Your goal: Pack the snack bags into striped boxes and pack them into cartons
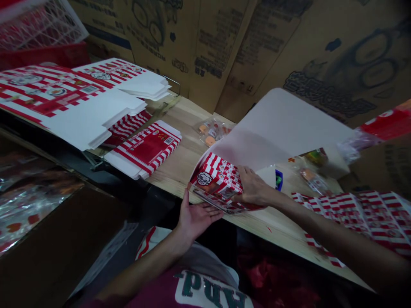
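Note:
My right hand (253, 186) grips the right end of a small red-and-white striped box (218, 173), which has a round cartoon face printed on it. Under and behind the box, a large white sheet (272, 124) curves up. Its printed near edge reaches the front of the table. Palm up, my left hand (199, 217) lies at that edge with its fingers stretched out, the thumb pointing up beside the sheet's left corner. Whether the left fingertips bear on the sheet's underside I cannot tell.
Flat striped cartons (80, 100) are stacked at the left, beside a smaller stack of cartons (147, 147). Clear packets (212, 130) lie behind the sheet. Striped boxes (362, 214) stand in rows at the right. Big brown cardboard boxes (205, 47) form the back.

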Motion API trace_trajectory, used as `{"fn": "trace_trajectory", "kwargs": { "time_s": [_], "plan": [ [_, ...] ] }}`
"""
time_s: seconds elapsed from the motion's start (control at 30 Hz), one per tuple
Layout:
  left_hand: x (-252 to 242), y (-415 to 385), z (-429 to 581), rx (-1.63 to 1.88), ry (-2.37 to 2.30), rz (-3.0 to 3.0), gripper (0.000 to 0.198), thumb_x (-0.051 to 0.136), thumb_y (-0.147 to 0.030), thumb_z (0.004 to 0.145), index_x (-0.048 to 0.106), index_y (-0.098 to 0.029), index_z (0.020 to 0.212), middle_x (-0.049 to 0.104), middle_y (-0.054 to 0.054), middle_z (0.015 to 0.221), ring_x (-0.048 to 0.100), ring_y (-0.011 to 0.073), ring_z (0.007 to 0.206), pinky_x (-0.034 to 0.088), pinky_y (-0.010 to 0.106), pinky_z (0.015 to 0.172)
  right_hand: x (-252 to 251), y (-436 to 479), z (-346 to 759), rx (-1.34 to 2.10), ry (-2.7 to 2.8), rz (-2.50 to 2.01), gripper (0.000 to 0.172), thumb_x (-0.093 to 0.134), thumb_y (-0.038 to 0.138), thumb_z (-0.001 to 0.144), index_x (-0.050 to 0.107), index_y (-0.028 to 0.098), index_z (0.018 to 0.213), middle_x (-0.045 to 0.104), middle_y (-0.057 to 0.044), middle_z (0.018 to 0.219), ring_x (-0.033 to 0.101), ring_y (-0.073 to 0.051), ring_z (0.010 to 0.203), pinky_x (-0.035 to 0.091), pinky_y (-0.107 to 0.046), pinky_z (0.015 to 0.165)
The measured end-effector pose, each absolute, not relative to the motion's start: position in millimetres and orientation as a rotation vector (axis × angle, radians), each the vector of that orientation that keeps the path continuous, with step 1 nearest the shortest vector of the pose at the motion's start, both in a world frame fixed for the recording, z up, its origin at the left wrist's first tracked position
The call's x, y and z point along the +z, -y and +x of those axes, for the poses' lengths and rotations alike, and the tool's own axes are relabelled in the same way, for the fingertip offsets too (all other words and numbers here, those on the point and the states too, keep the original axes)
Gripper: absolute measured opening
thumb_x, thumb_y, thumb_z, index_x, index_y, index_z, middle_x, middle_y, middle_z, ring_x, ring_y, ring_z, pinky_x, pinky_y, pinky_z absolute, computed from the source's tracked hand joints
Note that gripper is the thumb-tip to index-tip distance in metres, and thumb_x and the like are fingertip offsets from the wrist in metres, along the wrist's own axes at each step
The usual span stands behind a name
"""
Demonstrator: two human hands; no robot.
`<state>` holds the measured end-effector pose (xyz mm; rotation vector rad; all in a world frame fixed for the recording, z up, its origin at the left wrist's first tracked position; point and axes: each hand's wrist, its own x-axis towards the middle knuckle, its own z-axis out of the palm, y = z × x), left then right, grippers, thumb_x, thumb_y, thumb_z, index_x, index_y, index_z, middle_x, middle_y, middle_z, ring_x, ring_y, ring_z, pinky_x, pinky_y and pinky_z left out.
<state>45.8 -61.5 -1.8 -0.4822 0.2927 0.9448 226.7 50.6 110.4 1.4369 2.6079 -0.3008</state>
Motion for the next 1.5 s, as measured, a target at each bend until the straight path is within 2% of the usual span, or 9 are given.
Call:
{"fn": "trace_trajectory", "kwargs": {
  "time_s": [0.2,0.4,0.53,0.63,0.87,1.0,1.17,1.3,1.5],
  "plan": [
    [5.8,54.2,45.7,0.902,-0.38,-0.501,0.123,0.045,-0.086,0.066,0.018,0.005,0.144,0.034,0.036,0.143,0.03,0.045,0.138,0.037,0.052,0.103,116.9,-44.2,224.6,-0.173,-2.565,1.357,0.078,0.075,0.046,0.058,0.04,0.017,0.122,0.054,-0.018,0.114,0.053,-0.037,0.106,0.048,-0.049,0.082],
    [13.5,51.1,44.1,0.887,-0.525,-0.467,0.114,0.046,-0.084,0.068,0.032,0.007,0.135,0.045,0.035,0.131,0.042,0.043,0.129,0.045,0.048,0.096,116.7,-42.5,228.1,-0.114,-2.531,1.326,0.101,0.074,0.044,0.059,0.024,0.015,0.142,0.051,-0.02,0.12,0.052,-0.038,0.107,0.047,-0.049,0.083],
    [20.6,58.8,30.2,0.996,-0.764,-0.36,0.07,0.053,-0.072,0.076,0.054,-0.009,0.107,0.06,0.022,0.106,0.058,0.0354,0.109,0.048,0.047,0.09,117.0,-46.3,233.3,-0.222,-2.52,1.316,0.105,0.077,0.041,0.057,0.024,0.017,0.145,0.052,-0.019,0.118,0.052,-0.037,0.107,0.047,-0.046,0.085],
    [29.1,60.8,17.3,1.225,-1.002,-0.165,0.049,0.062,-0.066,0.073,0.054,-0.02,0.086,0.061,0.007,0.09,0.06,0.0291,0.1,0.046,0.047,0.086,114.5,-42.3,233.5,-0.27,-2.52,1.345,0.11,0.077,0.042,0.058,0.019,0.017,0.147,0.049,-0.02,0.124,0.05,-0.038,0.112,0.045,-0.048,0.089],
    [36.7,34.9,8.7,1.48,-1.324,0.579,0.055,0.08,-0.037,0.066,0.055,-0.028,0.114,0.05,0.004,0.133,0.039,0.0258,0.131,0.032,0.037,0.106,119.7,-38.9,233.4,-0.368,-2.586,1.401,0.107,0.076,0.039,0.062,0.016,0.024,0.15,0.047,-0.017,0.132,0.048,-0.038,0.116,0.043,-0.051,0.093],
    [27.4,29.9,12.8,1.45,-1.338,0.592,0.042,0.074,-0.031,0.072,0.058,-0.027,0.111,0.056,0.006,0.123,0.044,0.0269,0.125,0.037,0.037,0.103,123.9,-40.3,235.5,-0.36,-2.599,1.362,0.103,0.075,0.035,0.063,0.02,0.032,0.15,0.05,-0.014,0.126,0.05,-0.037,0.111,0.044,-0.05,0.09],
    [25.5,32.2,21.2,1.459,-1.312,0.621,0.033,0.068,-0.033,0.076,0.061,-0.024,0.106,0.061,0.006,0.114,0.051,0.0243,0.115,0.041,0.033,0.097,120.4,-30.6,233.5,-0.252,-2.541,1.329,0.101,0.07,0.038,0.068,0.015,0.026,0.152,0.048,-0.02,0.128,0.05,-0.041,0.111,0.044,-0.053,0.088],
    [28.4,32.7,25.2,1.45,-1.275,0.666,0.031,0.065,-0.038,0.08,0.062,-0.022,0.105,0.064,0.005,0.108,0.056,0.0216,0.106,0.042,0.031,0.092,122.3,-27.0,233.3,-0.36,-2.587,1.297,0.104,0.068,0.058,0.071,0.011,0.028,0.152,0.035,-0.019,0.146,0.041,-0.043,0.125,0.039,-0.058,0.096],
    [30.4,32.8,33.2,1.47,-1.19,0.723,0.041,0.056,-0.051,0.087,0.058,-0.023,0.118,0.06,0.007,0.123,0.053,0.0228,0.117,0.041,0.033,0.1,118.3,-24.9,230.3,-0.526,-2.653,1.384,0.084,0.039,0.069,0.088,0.018,0.017,0.151,0.043,-0.021,0.14,0.044,-0.039,0.125,0.038,-0.056,0.1]
  ]
}}
